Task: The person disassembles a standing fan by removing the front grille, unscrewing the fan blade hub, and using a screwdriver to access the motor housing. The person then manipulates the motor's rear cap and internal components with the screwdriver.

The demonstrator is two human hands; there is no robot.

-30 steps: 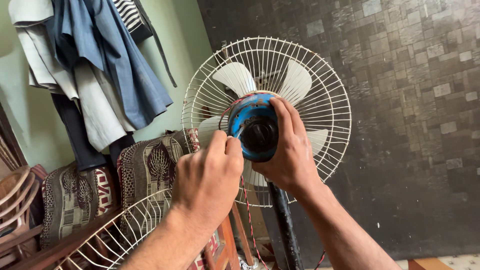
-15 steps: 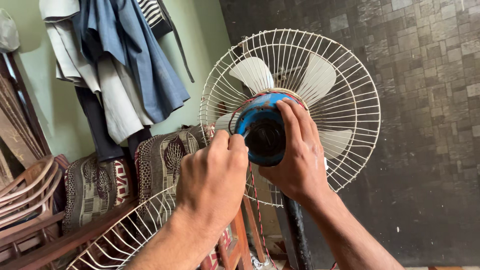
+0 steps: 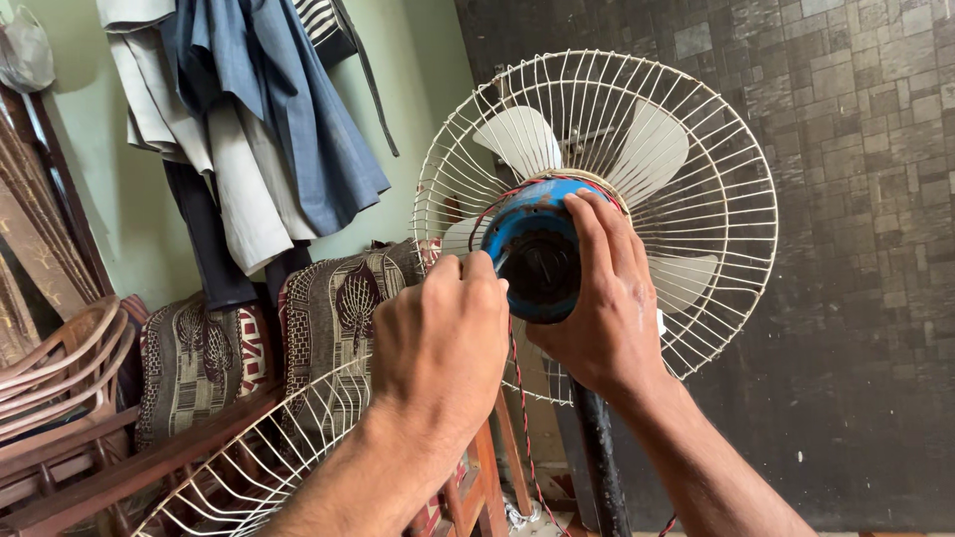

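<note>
A pedestal fan stands before me with its white wire guard (image 3: pixel 696 169) facing away and pale blades (image 3: pixel 652 149) behind the wires. Its blue motor housing (image 3: pixel 517 234) points at me, uncovered, with a dark centre. My right hand (image 3: pixel 607 298) wraps around the housing's right side, fingers over the top. My left hand (image 3: pixel 443 333) is closed with its fingertips at the housing's left rim; whether it pinches something small there is hidden. Red and black wires (image 3: pixel 519 398) hang down from the motor beside the black pole (image 3: pixel 600 457).
A loose white wire fan guard (image 3: pixel 269 447) lies at the lower left on a wooden bench. Patterned cushions (image 3: pixel 338 308) lean against the green wall under hanging clothes (image 3: pixel 269 129). Stacked wooden chairs (image 3: pixel 55 368) stand at the far left. A dark tiled wall (image 3: pixel 856 249) fills the right.
The view has drifted so the fan sits further right in the picture. Both hands stay on the blue housing, the left fingertips shifting slightly at its rim.
</note>
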